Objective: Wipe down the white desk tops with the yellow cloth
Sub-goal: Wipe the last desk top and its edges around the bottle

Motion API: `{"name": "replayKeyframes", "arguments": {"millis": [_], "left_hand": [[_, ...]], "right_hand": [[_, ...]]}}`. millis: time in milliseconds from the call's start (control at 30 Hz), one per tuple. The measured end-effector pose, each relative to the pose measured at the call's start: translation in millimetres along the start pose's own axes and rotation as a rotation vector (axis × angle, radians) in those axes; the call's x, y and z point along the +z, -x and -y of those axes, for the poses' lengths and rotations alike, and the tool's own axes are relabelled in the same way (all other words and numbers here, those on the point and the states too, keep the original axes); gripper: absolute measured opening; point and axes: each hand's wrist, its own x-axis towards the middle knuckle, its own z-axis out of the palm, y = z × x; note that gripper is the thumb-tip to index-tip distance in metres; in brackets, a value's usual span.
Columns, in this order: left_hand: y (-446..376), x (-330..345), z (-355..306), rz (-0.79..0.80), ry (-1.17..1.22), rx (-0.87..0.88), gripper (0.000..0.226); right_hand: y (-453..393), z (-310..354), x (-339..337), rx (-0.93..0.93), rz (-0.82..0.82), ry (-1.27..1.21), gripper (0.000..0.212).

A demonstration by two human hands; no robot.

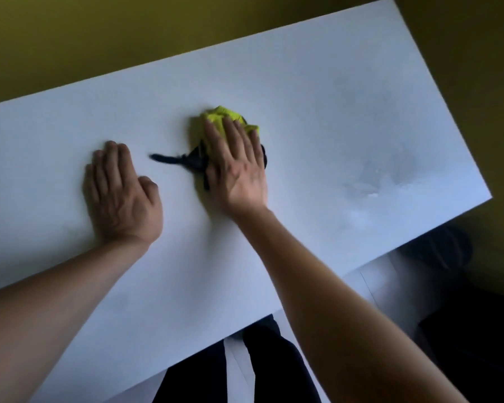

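White desk top (317, 91): left hand (122, 196) flat, palm down, fingers straight, holding nothing, near middle. Just right, dark strip (172, 159), maybe cloth's edging, trails out. Right hand (239, 167) presses straight fingers on bunched yellow cloth (224, 117); cloth shows beyond fingertips, toward far edge.

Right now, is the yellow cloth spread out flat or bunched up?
Bunched up. The yellow cloth sits in a crumpled wad under the flat right hand on the white desk top.
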Motion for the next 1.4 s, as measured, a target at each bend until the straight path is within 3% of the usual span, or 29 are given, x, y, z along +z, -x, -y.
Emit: {"name": "replayKeyframes", "arguments": {"millis": [200, 433, 567, 667, 800, 933, 1033, 1167, 1267, 1333, 1400], "left_hand": [[3, -4, -14, 0.062, 0.08, 0.249, 0.05], [34, 12, -107, 0.107, 0.186, 0.327, 0.049], [50, 23, -144, 0.083, 0.155, 0.246, 0.05], [53, 23, -147, 0.102, 0.135, 0.21, 0.053], [55, 23, -151, 0.092, 0.129, 0.189, 0.054], [56, 24, -155, 0.083, 0.108, 0.171, 0.053], [58, 24, -155, 0.087, 0.102, 0.164, 0.052], [57, 28, -152, 0.072, 0.117, 0.176, 0.052], [57, 29, -150, 0.064, 0.135, 0.19, 0.052], [56, 29, -149, 0.073, 0.13, 0.194, 0.052], [56, 28, -149, 0.088, 0.12, 0.191, 0.052]], "right_hand": [[67, -14, -25, -0.004, 0.012, -0.012, 0.061], [127, -36, -49, 0.026, 0.025, -0.022, 0.059], [143, -88, -78, 0.042, 0.022, -0.005, 0.066], [148, -159, -112, 0.176, 0.0, 0.054, 0.078], [143, -267, -167, 0.392, -0.141, 0.16, 0.074], [135, -288, -180, 0.59, -0.236, 0.189, 0.071], [144, -240, -156, 0.49, -0.139, 0.143, 0.079], [161, -131, -107, 0.065, 0.092, -0.006, 0.075], [149, -110, -95, -0.167, 0.119, -0.038, 0.063], [131, -139, -100, -0.162, 0.105, -0.024, 0.066], [110, -184, -112, 0.019, 0.064, 0.02, 0.072]]}}
